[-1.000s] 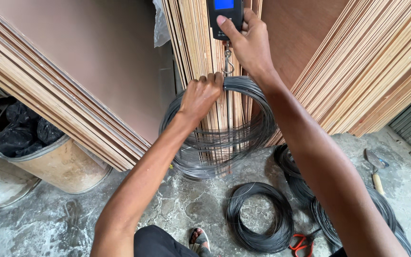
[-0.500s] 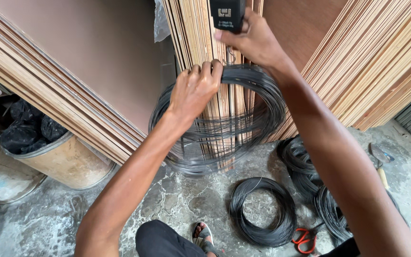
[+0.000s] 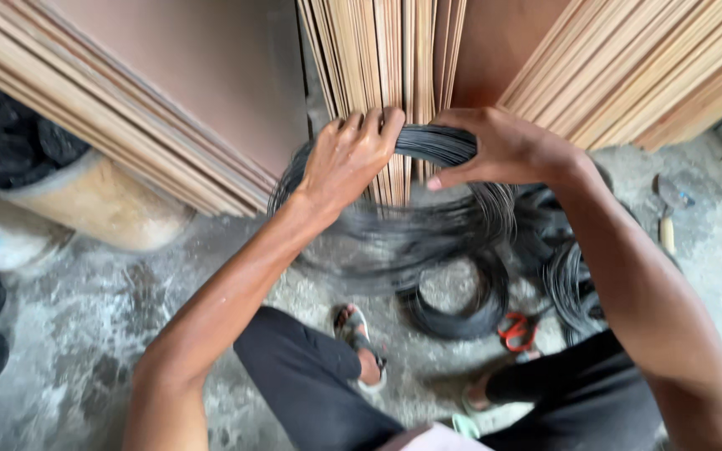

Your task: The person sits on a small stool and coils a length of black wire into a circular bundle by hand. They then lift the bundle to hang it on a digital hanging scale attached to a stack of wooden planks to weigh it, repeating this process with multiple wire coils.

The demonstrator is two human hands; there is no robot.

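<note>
My left hand (image 3: pixel 348 159) and right hand (image 3: pixel 503 150) both gripped the top of the black wire coil (image 3: pixel 428 225), held up before the stacked plywood sheets (image 3: pixel 378 58). Loose turns could slip and spring apart.

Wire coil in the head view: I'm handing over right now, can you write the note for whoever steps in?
Left hand: fingers closed over the top of the wire coil.
Right hand: gripping the same top, beside the left.
Coil: lifted off the floor, in front of the upright boards, blurred with motion.
Floor: more coils lie by the feet, red-handled cutters next to them, a trowel further right.
Done: the coil is held by both hands.
Left: it is not yet set down.
</note>
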